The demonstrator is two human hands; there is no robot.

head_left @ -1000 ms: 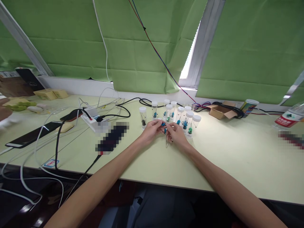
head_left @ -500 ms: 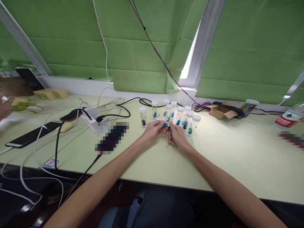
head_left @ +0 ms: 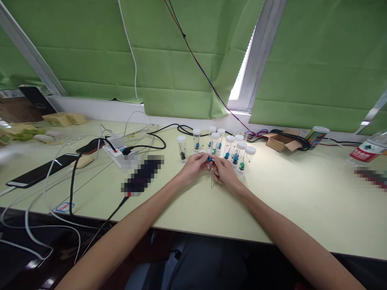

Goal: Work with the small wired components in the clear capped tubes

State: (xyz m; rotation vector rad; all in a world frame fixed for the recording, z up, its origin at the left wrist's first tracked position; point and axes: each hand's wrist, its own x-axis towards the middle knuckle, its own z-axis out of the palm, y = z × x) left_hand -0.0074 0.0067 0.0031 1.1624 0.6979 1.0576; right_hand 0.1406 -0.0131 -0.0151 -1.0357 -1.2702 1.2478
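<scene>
Over the table's middle, my left hand [head_left: 194,166] pinches a small blue piece [head_left: 209,159] with a dark part between thumb and fingers. My right hand [head_left: 225,170] meets it from the other side, its fingertips closed on the dark end. A thin bent wire [head_left: 212,182] hangs below the fingers. My fingers hide much of the piece, so its kind cannot be told. Just behind both hands stand several clear tubes with white caps, among them one with a dark piece [head_left: 182,150], one with a blue piece [head_left: 196,139] and one with a green piece [head_left: 244,162].
Left of my arms lie a blurred-out dark device [head_left: 143,175] on a cable, a white power strip [head_left: 117,155], loose cables and a black phone [head_left: 42,170]. An open cardboard box [head_left: 281,141], a printed canister [head_left: 316,137] and a bottle [head_left: 367,150] stand to the right.
My hands stay almost in place, with the right fingertips shifted slightly left on the piece. At the far left edge, another person's hand has moved and only a pale blur shows.
</scene>
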